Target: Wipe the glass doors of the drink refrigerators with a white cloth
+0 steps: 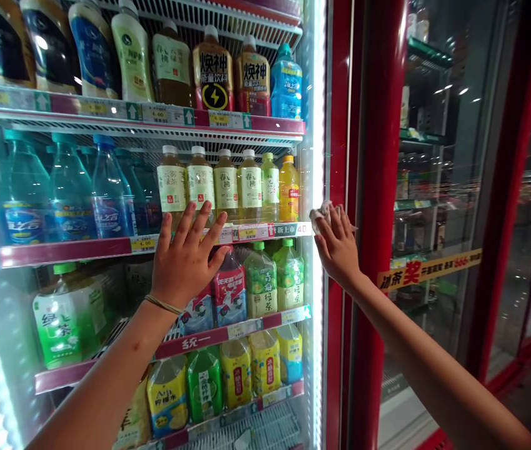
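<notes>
My left hand (188,250) is spread with its fingers apart, palm forward, in front of the bottle shelves of a lit drinks cooler. It appears to rest flat on the cooler's glass, and a thin band circles its wrist. My right hand (338,247) is at the cooler's right edge, beside the bright light strip (318,156). Under its fingers is a crumpled white cloth or tissue (322,210), pressed toward the glass by the red frame (339,125). Most of the cloth is hidden by the hand.
Behind the glass stand rows of drinks, among them large blue bottles (71,187), pale-labelled tea bottles (225,181) and yellow cartons (236,372). Right of a dark red post (380,156) is another glass door with a yellow sticker strip (429,270).
</notes>
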`<state>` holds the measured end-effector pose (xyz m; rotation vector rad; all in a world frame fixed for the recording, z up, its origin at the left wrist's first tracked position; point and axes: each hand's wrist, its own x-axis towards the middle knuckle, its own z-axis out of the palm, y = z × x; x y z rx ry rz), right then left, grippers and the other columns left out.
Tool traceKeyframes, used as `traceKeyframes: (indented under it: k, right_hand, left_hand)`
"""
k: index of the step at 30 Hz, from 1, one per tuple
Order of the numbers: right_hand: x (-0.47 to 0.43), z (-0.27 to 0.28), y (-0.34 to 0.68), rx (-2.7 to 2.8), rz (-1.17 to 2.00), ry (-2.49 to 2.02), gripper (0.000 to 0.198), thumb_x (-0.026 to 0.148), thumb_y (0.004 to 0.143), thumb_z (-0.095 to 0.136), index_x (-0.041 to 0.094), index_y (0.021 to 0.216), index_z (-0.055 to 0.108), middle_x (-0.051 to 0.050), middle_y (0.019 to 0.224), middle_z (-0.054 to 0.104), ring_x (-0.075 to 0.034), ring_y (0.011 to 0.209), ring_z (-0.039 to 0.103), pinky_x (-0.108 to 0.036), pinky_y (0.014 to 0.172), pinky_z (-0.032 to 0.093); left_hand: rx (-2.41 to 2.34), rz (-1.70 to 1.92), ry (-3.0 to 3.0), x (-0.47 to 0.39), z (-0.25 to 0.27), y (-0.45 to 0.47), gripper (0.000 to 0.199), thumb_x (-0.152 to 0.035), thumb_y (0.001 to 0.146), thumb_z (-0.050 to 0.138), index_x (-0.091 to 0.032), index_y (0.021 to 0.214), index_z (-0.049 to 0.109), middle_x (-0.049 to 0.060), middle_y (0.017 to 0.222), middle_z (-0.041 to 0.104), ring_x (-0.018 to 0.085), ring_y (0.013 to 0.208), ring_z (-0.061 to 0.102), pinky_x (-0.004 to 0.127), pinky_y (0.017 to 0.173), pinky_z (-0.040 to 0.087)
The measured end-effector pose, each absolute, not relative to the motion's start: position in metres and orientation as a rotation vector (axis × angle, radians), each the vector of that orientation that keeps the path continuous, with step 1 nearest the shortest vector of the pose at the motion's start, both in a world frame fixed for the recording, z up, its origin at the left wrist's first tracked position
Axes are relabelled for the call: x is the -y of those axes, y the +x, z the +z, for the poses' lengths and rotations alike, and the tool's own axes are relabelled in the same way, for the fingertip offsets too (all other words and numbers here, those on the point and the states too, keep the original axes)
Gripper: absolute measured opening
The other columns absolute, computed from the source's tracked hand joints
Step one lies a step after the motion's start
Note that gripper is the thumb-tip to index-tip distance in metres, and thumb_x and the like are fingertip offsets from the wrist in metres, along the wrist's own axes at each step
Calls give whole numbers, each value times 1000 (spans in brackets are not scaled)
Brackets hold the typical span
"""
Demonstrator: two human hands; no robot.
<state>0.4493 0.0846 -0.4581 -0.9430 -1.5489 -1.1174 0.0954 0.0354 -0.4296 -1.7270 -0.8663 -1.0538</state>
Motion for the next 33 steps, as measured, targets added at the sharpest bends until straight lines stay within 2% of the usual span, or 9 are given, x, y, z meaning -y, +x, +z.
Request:
traceKeyframes:
  k: [5, 9, 14, 17, 19, 23, 27, 30, 33]
  right_hand:
    - [-78, -451, 415, 1674, -1130, -913, 70, 37, 106, 42, 48, 164, 5, 10, 175, 7, -30, 162, 12, -62, 130, 28]
    - [-74, -472, 433, 1810, -1168, -882, 71, 38, 105, 47, 48, 164, 10, 10, 174, 9, -30, 161, 17, -59, 129, 31]
    - [-80, -445, 430, 1524, -1066, -986, 60, 36, 108, 35, 41, 165, 17, 7, 175, 7, -32, 161, 12, -63, 129, 27]
    - [-74, -443, 395, 1703, -1125, -920, 57, 40, 107, 39, 40, 163, 26, 9, 175, 10, -29, 162, 8, -59, 132, 24]
    - [-68, -455, 386, 1864, -1187, -847, 58, 43, 105, 46, 42, 161, 31, 9, 174, 16, -29, 162, 10, -57, 133, 25]
    - [-67, -464, 403, 1761, -1165, -862, 65, 40, 105, 48, 47, 163, 20, 11, 173, 15, -30, 160, 20, -58, 130, 30]
    - [-72, -438, 386, 1582, -1049, -900, 66, 37, 108, 39, 49, 164, 7, 11, 174, 11, -32, 161, 15, -63, 130, 26]
    - [-68, -438, 363, 1759, -1084, -837, 66, 41, 107, 43, 48, 164, 10, 11, 174, 15, -30, 162, 11, -61, 132, 24]
    - [-63, -453, 369, 1914, -1163, -762, 65, 43, 105, 48, 46, 163, 20, 10, 173, 16, -29, 161, 14, -57, 132, 27]
  left_hand:
    - [872, -1027, -1696, -35, -430, 96, 74, -46, 102, 53, -41, 164, 13, 0, 171, 22, 29, 159, 22, 57, 132, 7]
    - [878, -1025, -1694, -35, -430, 96, 74, -46, 101, 52, -41, 165, 15, 0, 171, 22, 29, 159, 22, 57, 132, 8]
    - [874, -1039, -1698, -35, -430, 96, 74, -45, 101, 52, -41, 164, 14, 0, 172, 21, 29, 159, 22, 57, 132, 7]
    - [876, -1019, -1689, -34, -430, 96, 73, -46, 102, 52, -40, 165, 15, 1, 171, 22, 28, 159, 22, 56, 132, 7]
    - [875, -1007, -1682, -35, -430, 95, 73, -46, 102, 52, -39, 165, 16, 1, 171, 23, 28, 159, 22, 55, 132, 7]
    - [872, -1014, -1677, -35, -430, 95, 73, -47, 102, 51, -39, 165, 16, 1, 171, 22, 29, 159, 21, 56, 132, 7]
    - [873, -1026, -1682, -35, -431, 95, 73, -47, 102, 51, -39, 165, 15, 1, 171, 22, 29, 159, 22, 56, 132, 6]
    - [863, -1018, -1676, -35, -430, 94, 74, -48, 102, 50, -36, 166, 14, 1, 171, 24, 28, 159, 22, 54, 132, 6]
    - [875, -1006, -1656, -36, -430, 94, 74, -50, 102, 49, -33, 166, 16, 2, 170, 27, 28, 159, 22, 54, 132, 8]
